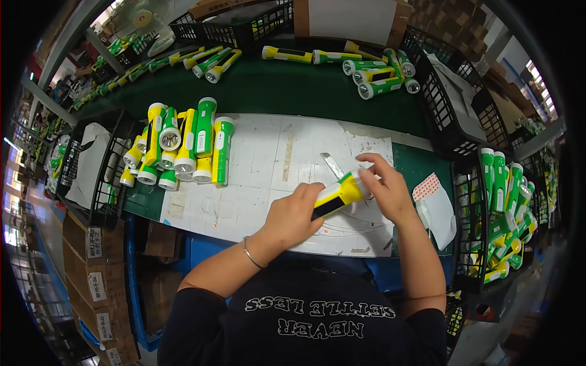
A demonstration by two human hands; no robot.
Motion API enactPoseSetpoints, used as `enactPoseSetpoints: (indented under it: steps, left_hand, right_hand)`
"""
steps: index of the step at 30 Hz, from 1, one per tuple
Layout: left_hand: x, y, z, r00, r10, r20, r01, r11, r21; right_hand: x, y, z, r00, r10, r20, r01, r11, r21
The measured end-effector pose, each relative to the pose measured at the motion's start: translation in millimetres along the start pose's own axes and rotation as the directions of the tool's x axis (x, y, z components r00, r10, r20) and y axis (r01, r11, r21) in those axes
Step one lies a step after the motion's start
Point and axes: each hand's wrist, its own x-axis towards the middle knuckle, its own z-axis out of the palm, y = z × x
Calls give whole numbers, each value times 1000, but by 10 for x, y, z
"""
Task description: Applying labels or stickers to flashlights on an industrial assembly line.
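Note:
A green-and-yellow flashlight with a black panel along its side is held tilted above the white work sheet. My left hand is wrapped round its body. My right hand is at the white head end, its thumb and fingers curved about the rim; part of that end is hidden by them. Just behind the flashlight a thin silvery strip lies on the white sheet. To the right of my right hand is a sheet of small red stickers with white backing paper.
A pile of flashlights stands at the left. A black crate full of flashlights is at the right, another crate at the left. More flashlights lie on the green belt beyond.

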Motion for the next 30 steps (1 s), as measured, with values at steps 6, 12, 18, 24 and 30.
enactPoseSetpoints:
  steps: [6, 12, 18, 24, 30]
  left_hand:
    - [23, 108, -136, 935, -54, 351, 139, 966, -220]
    - [-95, 6, -104, 605, 342, 719, 704, 193, -683]
    - [-38, 4, -40, 901, 13, 433, 121, 952, -281]
    - [-104, 28, -53, 616, 100, 782, 655, 487, -578]
    - [-110, -38, 96, 673, 120, 730, 639, 404, -655]
  right_hand:
    - [-15, 33, 58, 983, -152, 102, 159, 985, -72]
    - [-22, -45, 48, 804, -583, 119, 573, 812, 112]
    - [35, 213, 150, 979, -156, 134, 150, 987, 58]
    - [-28, 124, 162, 923, -370, 101, 361, 928, 95]
    - [1, 84, 127, 967, -187, 173, 206, 974, -98]
